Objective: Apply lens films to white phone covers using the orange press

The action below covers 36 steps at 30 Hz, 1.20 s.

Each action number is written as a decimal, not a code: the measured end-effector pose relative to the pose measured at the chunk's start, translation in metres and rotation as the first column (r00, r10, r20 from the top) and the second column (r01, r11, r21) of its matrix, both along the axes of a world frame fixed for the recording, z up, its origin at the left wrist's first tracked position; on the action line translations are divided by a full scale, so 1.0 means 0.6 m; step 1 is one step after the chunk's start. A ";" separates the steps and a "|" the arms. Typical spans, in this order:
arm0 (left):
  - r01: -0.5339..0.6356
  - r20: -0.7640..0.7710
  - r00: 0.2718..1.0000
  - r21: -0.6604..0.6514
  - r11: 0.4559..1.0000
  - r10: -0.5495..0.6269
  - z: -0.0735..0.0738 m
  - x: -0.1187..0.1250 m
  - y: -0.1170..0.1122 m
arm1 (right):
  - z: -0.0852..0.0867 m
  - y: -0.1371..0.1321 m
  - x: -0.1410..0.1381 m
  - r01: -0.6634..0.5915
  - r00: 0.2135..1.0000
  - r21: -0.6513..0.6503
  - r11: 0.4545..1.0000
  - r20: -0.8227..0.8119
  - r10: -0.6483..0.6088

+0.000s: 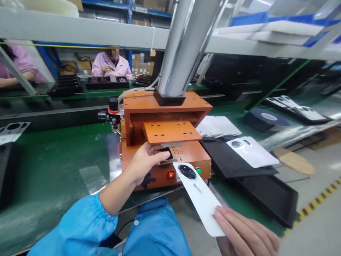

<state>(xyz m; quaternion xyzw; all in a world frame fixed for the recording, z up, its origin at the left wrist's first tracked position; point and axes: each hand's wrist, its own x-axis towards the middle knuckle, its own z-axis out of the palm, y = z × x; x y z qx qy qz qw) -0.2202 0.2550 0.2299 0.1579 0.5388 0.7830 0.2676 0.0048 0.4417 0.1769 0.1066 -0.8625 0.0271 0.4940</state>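
An orange press machine stands on the green bench, with a flat orange plate above its bed. My left hand reaches into the bed under that plate, fingers closed on a dark-edged piece lying there. My right hand pinches the lower end of a white phone back cover, whose black round camera ring points toward the machine's front. The cover hangs in the air just in front of the red switch and green button.
A black tray to the right carries another white cover. A stack of white sheets lies behind it. A tape roll sits far right. Two people in pink coats work across the belt. A second black tray overhangs the bench edge.
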 end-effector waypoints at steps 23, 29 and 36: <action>0.055 0.191 0.982 -0.289 0.956 0.001 -0.071 0.142 -0.178 | -0.028 0.026 -0.262 -0.009 1.000 -0.041 0.999 -0.002 0.009; 0.130 -0.005 0.989 -0.470 0.873 -0.150 -0.113 0.204 -0.234 | -0.022 0.025 -0.306 -0.083 0.952 -0.030 0.996 0.293 0.088; 0.083 -0.243 0.924 -0.624 0.777 -0.293 -0.119 0.198 -0.225 | -0.004 0.048 -0.290 -0.191 0.827 -0.182 0.965 0.500 0.258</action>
